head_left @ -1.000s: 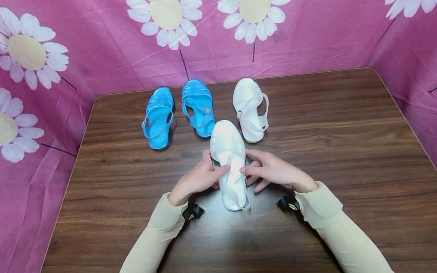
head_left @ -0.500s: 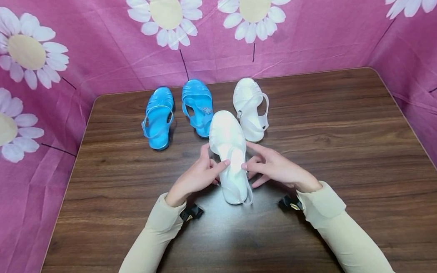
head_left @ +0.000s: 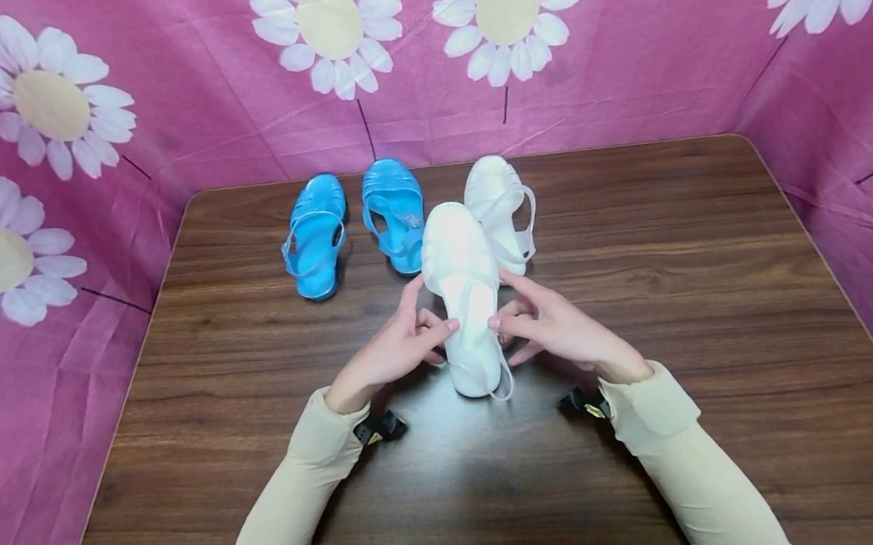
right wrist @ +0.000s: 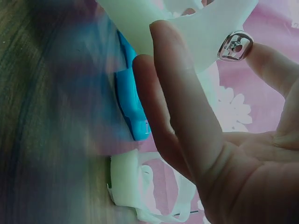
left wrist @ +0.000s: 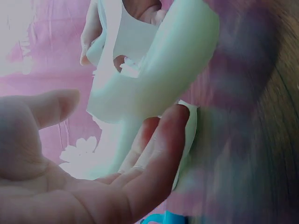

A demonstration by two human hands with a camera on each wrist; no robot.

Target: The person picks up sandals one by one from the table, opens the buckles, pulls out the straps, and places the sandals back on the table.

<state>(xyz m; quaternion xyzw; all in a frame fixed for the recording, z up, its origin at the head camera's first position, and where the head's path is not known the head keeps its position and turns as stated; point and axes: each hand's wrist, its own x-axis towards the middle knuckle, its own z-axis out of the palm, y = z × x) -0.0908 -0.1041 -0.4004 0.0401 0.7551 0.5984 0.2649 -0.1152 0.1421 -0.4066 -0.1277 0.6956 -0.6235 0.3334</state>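
Note:
A white jelly sandal [head_left: 459, 250] is held up off the table, toe pointing away, its strap hanging loose at the heel. My left hand [head_left: 392, 350] grips its left side, thumb tip over the edge and fingers beneath. From the other side my right hand [head_left: 560, 332] holds it the same way. The right wrist view shows a silver buckle [right wrist: 235, 45] by the right thumb. Behind the held sandal stands the second white sandal [head_left: 511, 218], partly covered by it.
Two blue jelly sandals, the left one [head_left: 316, 238] and the right one [head_left: 394, 217], stand at the back left of the wooden table [head_left: 667, 233]. A pink flowered cloth [head_left: 427, 123] hangs behind and along both sides.
Both hands have lifted the white sandal and moved it away from the body. It now overlaps the other white sandal in the head view. The other sandals have stayed put.

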